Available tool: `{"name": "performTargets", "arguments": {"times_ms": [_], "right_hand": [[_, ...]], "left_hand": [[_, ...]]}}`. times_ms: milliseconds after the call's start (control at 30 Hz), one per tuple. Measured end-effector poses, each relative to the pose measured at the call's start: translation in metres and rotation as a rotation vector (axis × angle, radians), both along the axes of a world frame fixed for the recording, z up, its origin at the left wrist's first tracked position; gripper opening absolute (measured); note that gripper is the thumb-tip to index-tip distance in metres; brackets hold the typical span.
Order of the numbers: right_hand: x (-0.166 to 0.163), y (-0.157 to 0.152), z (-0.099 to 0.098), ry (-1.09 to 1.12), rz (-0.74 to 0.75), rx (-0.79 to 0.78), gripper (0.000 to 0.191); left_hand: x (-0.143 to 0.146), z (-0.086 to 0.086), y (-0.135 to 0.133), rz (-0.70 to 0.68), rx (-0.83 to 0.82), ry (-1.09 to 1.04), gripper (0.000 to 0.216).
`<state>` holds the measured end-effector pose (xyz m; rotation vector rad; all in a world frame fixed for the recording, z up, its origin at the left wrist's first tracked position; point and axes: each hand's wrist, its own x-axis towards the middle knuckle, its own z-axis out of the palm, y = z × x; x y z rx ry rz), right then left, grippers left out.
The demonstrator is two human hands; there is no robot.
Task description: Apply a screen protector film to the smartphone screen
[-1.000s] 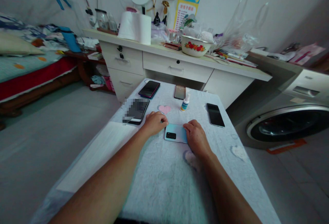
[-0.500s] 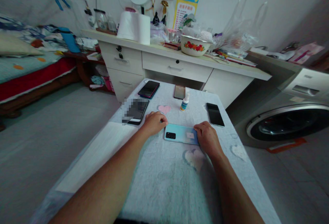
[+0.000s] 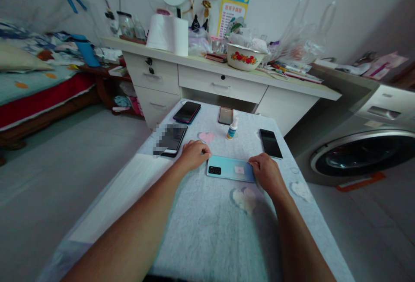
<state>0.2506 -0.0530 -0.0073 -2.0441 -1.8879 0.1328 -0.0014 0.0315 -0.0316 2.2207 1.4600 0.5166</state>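
While you look down from the head camera, the phone (image 3: 230,169) lies flat and face down on the cloth-covered counter (image 3: 207,230), its pale blue back up, the camera block at its left end and a small white square near its right end. Your left hand (image 3: 194,154) is curled at the camera end with the knuckles up. It touches that short edge, but you cannot tell from here whether the fingers pinch it or only lean against it. Your right hand (image 3: 267,172) sits at the other end, fingers bent down onto the corner, loose rather than closed around the body.

By the look of it, this is a steadying step: the phone is braced between both hands and nothing is lifted.

Further up the counter stand a small bottle (image 3: 231,128) and a pink heart (image 3: 206,137), with four more phones around them. One is dark (image 3: 270,143) and near your right hand, one is blurred (image 3: 171,139) and just beside your left, and the other two are at the far edge (image 3: 187,112) (image 3: 226,115).

Any lift or turn from here calls for a real grip on the long edges, since the slick back offers little hold. Keep your right wrist low and away from the dark phone, and your left away from the blurred one.
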Motion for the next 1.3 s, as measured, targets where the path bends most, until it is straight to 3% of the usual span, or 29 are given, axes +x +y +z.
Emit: {"name": "performTargets", "arguments": {"times_ms": [400,900,1300], "right_hand": [[0.01,-0.004,0.007,0.056,0.019,-0.105,0.019],[0.005,-0.001,0.003,0.048,-0.012,-0.012,0.021],[0.014,-0.005,0.008,0.104,0.014,-0.129,0.019]], "left_hand": [[0.0,-0.001,0.001,-0.005,-0.003,0.003,0.018],[0.002,0.001,0.0,0.016,-0.012,0.008,0.017],[0.002,0.0,0.0,0.009,-0.011,0.023,0.018]]}}
